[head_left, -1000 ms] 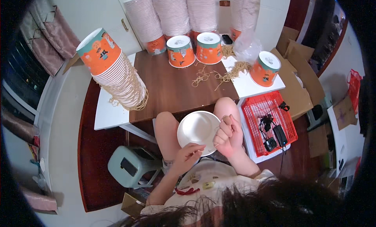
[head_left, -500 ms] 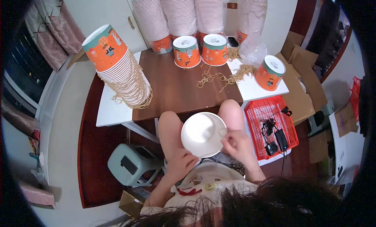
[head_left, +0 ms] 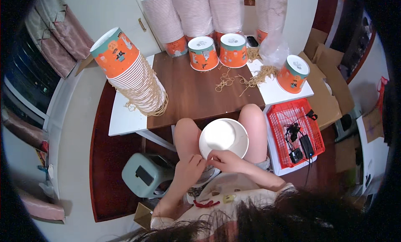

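Observation:
A white-lined paper bucket (head_left: pixel 239 138) sits between my knees with its mouth facing up. My left hand (head_left: pixel 190 171) and my right hand (head_left: pixel 225 161) meet at its near-left rim, fingertips pinched close together. What lies between the fingers is too small and hidden to make out. On the table's left side leans a tall stack of nested orange and green paper buckets (head_left: pixel 138 81), its lower part covered with tan cords. More tan cord (head_left: pixel 263 76) lies in a loose heap at the table's right, with a few strands (head_left: pixel 224 82) beside it.
Two upturned buckets (head_left: pixel 204 54) (head_left: pixel 233 52) stand at the table's back, another bucket (head_left: pixel 292 75) at the right corner. Wrapped bucket stacks (head_left: pixel 192 12) rise behind. A red basket (head_left: pixel 288 137) with black adapters is at my right, a green stool (head_left: pixel 146 175) at my left.
My right hand has moved left and nearer, from the bucket's right side to beside my left hand. The thin cord loop it held no longer shows. The whole view has shifted slightly.

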`<act>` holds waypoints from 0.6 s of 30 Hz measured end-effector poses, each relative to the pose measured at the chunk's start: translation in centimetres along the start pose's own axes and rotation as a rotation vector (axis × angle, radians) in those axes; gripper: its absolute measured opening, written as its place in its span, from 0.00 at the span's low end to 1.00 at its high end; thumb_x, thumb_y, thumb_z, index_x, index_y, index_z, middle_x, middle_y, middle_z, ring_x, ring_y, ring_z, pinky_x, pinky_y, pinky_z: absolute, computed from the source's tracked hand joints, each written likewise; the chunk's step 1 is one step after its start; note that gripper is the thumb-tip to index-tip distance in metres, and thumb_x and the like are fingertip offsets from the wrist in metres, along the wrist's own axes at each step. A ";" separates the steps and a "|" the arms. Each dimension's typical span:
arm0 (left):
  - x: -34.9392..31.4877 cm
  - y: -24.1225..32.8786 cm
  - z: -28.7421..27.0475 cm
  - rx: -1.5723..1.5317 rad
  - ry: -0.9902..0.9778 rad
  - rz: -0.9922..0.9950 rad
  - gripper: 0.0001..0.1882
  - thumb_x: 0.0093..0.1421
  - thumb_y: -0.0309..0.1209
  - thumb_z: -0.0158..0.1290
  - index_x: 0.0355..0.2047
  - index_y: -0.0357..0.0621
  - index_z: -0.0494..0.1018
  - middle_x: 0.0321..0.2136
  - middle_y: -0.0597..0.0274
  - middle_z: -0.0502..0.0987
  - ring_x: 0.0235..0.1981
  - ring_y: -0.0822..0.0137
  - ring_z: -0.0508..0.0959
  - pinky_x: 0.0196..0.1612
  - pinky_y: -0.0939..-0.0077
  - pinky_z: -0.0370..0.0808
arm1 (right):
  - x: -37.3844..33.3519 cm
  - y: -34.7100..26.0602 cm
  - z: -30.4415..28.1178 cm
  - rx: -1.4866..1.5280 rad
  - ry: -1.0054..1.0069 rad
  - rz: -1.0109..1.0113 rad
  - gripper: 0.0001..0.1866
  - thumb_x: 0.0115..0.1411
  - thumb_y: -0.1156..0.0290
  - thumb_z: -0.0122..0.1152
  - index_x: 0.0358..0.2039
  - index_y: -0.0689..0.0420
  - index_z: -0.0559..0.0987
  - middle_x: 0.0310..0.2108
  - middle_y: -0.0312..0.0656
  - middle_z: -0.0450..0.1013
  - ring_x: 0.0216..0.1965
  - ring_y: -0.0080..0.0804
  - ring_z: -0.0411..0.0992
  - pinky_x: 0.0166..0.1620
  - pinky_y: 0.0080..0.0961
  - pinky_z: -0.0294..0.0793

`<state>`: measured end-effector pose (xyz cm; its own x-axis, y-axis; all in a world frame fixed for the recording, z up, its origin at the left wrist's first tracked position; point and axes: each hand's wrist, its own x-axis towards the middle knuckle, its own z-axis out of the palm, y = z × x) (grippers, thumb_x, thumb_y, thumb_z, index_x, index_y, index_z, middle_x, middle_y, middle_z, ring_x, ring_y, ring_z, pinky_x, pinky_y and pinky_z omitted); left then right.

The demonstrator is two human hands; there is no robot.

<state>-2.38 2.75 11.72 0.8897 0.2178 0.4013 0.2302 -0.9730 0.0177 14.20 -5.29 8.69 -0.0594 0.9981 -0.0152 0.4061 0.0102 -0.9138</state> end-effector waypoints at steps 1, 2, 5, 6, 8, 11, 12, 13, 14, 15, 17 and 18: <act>-0.1 -0.2 0.4 0.009 -0.001 0.006 0.07 0.41 0.30 0.52 0.21 0.45 0.68 0.22 0.66 0.65 0.27 0.70 0.70 0.23 0.78 0.69 | 0.2 -0.1 0.0 0.004 0.001 0.001 0.08 0.55 0.68 0.51 0.34 0.57 0.70 0.18 0.44 0.69 0.21 0.37 0.70 0.26 0.31 0.67; -0.2 -0.3 0.6 0.018 -0.001 0.012 0.07 0.41 0.31 0.52 0.21 0.45 0.68 0.22 0.66 0.64 0.27 0.69 0.69 0.23 0.78 0.69 | 0.6 -0.4 -0.1 -0.056 0.005 0.007 0.08 0.54 0.67 0.51 0.33 0.57 0.71 0.19 0.45 0.70 0.21 0.38 0.70 0.26 0.31 0.68; -0.1 -0.8 1.3 0.058 -0.010 0.025 0.07 0.41 0.31 0.53 0.21 0.45 0.68 0.22 0.66 0.64 0.27 0.69 0.69 0.22 0.78 0.68 | 1.2 0.1 -0.2 -0.115 0.048 -0.021 0.08 0.53 0.67 0.53 0.30 0.57 0.73 0.19 0.44 0.71 0.21 0.37 0.71 0.25 0.30 0.68; -0.1 -0.9 1.4 0.056 -0.013 0.029 0.07 0.41 0.31 0.53 0.21 0.45 0.68 0.22 0.66 0.64 0.27 0.69 0.69 0.22 0.78 0.68 | 1.4 0.4 -0.2 -0.113 0.076 -0.065 0.07 0.52 0.67 0.55 0.29 0.57 0.74 0.17 0.43 0.71 0.20 0.34 0.71 0.23 0.27 0.67; 0.0 -1.0 1.5 0.050 0.006 0.031 0.07 0.41 0.32 0.53 0.21 0.46 0.68 0.22 0.66 0.64 0.26 0.69 0.69 0.22 0.78 0.68 | 1.8 0.8 -0.3 -0.152 0.072 -0.073 0.08 0.51 0.66 0.55 0.28 0.56 0.75 0.19 0.43 0.72 0.21 0.36 0.72 0.25 0.28 0.68; -0.1 -1.1 1.5 -0.048 0.027 -0.015 0.07 0.42 0.31 0.54 0.22 0.47 0.69 0.23 0.66 0.66 0.26 0.68 0.70 0.22 0.77 0.69 | 2.3 1.1 -0.3 -0.216 0.126 -0.081 0.08 0.49 0.66 0.55 0.27 0.56 0.76 0.21 0.45 0.73 0.24 0.40 0.73 0.29 0.31 0.71; 0.0 -1.1 1.6 -0.051 0.025 -0.010 0.07 0.42 0.31 0.54 0.22 0.47 0.69 0.23 0.66 0.66 0.26 0.68 0.70 0.22 0.77 0.69 | 2.5 1.3 -0.3 -0.244 0.185 -0.081 0.08 0.48 0.67 0.55 0.27 0.55 0.76 0.22 0.46 0.73 0.25 0.42 0.72 0.30 0.33 0.71; 0.1 -0.9 1.7 -0.003 0.098 -0.101 0.07 0.43 0.31 0.54 0.24 0.46 0.70 0.24 0.65 0.67 0.26 0.67 0.71 0.23 0.76 0.69 | 2.7 1.6 -0.2 -0.243 0.190 -0.077 0.08 0.48 0.67 0.55 0.27 0.55 0.76 0.22 0.46 0.73 0.25 0.42 0.72 0.30 0.33 0.71; 0.1 -0.8 1.8 0.044 0.172 -0.191 0.07 0.44 0.30 0.55 0.25 0.46 0.71 0.25 0.65 0.68 0.25 0.66 0.71 0.23 0.75 0.69 | 2.9 1.9 -0.1 -0.246 0.229 -0.050 0.07 0.47 0.67 0.55 0.26 0.55 0.76 0.22 0.46 0.73 0.25 0.42 0.72 0.31 0.33 0.71; -0.1 -0.9 1.9 0.045 0.170 -0.190 0.07 0.44 0.30 0.55 0.25 0.46 0.71 0.25 0.65 0.68 0.25 0.66 0.71 0.23 0.75 0.69 | 3.1 2.1 0.0 -0.249 0.264 -0.028 0.07 0.47 0.67 0.55 0.26 0.55 0.76 0.23 0.46 0.73 0.25 0.42 0.72 0.31 0.33 0.71; -0.6 -1.5 2.6 0.014 0.204 -0.247 0.08 0.45 0.29 0.56 0.27 0.45 0.72 0.25 0.64 0.69 0.26 0.65 0.71 0.24 0.73 0.70 | 3.3 2.4 0.3 -0.243 0.272 -0.030 0.07 0.47 0.67 0.55 0.25 0.55 0.76 0.23 0.46 0.73 0.25 0.42 0.72 0.31 0.34 0.71; -0.9 -1.6 3.0 0.015 0.203 -0.248 0.08 0.45 0.29 0.56 0.27 0.45 0.72 0.25 0.64 0.69 0.26 0.65 0.71 0.24 0.73 0.70 | 3.5 2.5 0.4 -0.239 0.276 -0.034 0.07 0.47 0.67 0.55 0.25 0.55 0.75 0.23 0.46 0.73 0.26 0.42 0.72 0.31 0.34 0.71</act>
<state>-2.35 4.37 8.63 0.7093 0.4266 0.5611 0.4370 -0.8908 0.1249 14.67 -1.82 6.25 0.1586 0.9753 0.1535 0.6118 0.0250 -0.7906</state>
